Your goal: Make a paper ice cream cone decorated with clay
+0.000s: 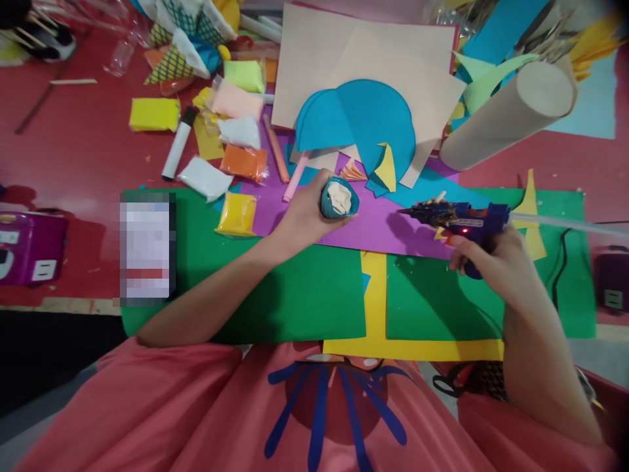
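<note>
L hand [309,208] wraps blue cup [334,213], prob. so pale filling [339,196] faces up; R hand [494,252] grips glue gun [486,221] (red light [465,230] on), nozzle [405,211] twd cup.

Your left hand [309,211] curls in a grip, its forearm [221,288] slanting inward; your right hand [506,262] grips too, its arm [540,347] angled inward from your right side.
</note>
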A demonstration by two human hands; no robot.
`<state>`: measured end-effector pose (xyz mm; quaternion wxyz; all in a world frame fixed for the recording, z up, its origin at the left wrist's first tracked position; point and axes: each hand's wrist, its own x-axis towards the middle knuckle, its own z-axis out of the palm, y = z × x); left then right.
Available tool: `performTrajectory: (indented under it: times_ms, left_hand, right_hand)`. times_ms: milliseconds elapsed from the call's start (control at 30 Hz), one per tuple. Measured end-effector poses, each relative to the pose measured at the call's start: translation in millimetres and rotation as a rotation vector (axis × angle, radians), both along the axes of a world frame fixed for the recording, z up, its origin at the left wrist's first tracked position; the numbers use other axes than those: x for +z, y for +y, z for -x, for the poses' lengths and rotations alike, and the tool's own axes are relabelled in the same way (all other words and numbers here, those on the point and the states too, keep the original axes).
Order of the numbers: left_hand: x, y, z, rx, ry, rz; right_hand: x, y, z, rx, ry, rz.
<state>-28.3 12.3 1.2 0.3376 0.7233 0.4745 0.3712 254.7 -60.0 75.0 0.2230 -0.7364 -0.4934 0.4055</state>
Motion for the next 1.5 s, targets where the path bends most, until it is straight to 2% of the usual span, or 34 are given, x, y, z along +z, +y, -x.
performTrajectory:
  times_ms: [100,167,233,300,400,500,567,667,733,867,1033,1133,1267,1367,1500]
  left_hand:
    - [-2.0,1,-1,0.027,-0.044,0.0]
    - [-3.1,2,-1,0.04,-0.095,0.006]
    - [-4.5,3,-1,0.057,-0.144,0.011]
    - [-6.3,5,-1,0.073,-0.184,0.003]
    - [-9.0,6,0,0.1,-0.218,-0.001]
    - [-11.3,7,0,0.11,-0.227,0.024]
    - [-12.8,7,0,0.097,-0.221,0.026]
    - [-14.5,5,0,0.072,-0.175,0.012]
    - [-14.5,3,0,0.071,-0.131,-0.003]
    - [-11.5,1,0,0.074,-0.06,-0.016]
    - [-8.1,1,-3,0.054,-0.091,-0.021]
    - [-6.8,1,-3,0.044,-0.129,-0.036]
    - [-3.7,1,-2,0.045,-0.106,-0.031]
    - [-4.1,-1,-2,0.03,-0.07,-0.049]
    - [-7.8,-6,-3,0.008,-0.038,-0.078]
  right_hand:
    - [-1.4,4,-26,-0.143,0.112,-0.008]
    - [-4.8,7,-46,-0.324,0.069,-0.035]
    - [-9.0,10,-68,-0.403,0.006,-0.016]
    - [-12.4,14,-89,-0.334,-0.153,-0.004]
    - [-12.5,22,-106,-0.116,-0.611,0.115]
    - [-7.7,32,-90,-0.132,-1.006,-0.009]
    - [-4.2,40,-60,-0.003,-1.035,-0.2]
    - [-3.5,58,-3,0.355,-0.922,-0.377]
    - [-7.8,75,33,0.575,-0.809,-0.431]
    - [-26.2,111,78,0.774,-0.615,-0.464]
    - [-48.8,141,97,0.8,-0.539,-0.46]
    - [-52.1,144,97,0.764,-0.422,-0.471]
    - [-40.2,131,88,0.583,-0.234,-0.464]
    - [-25.7,115,77,0.414,0.034,-0.451]
    - [-7.0,104,63,0.379,0.316,-0.437]
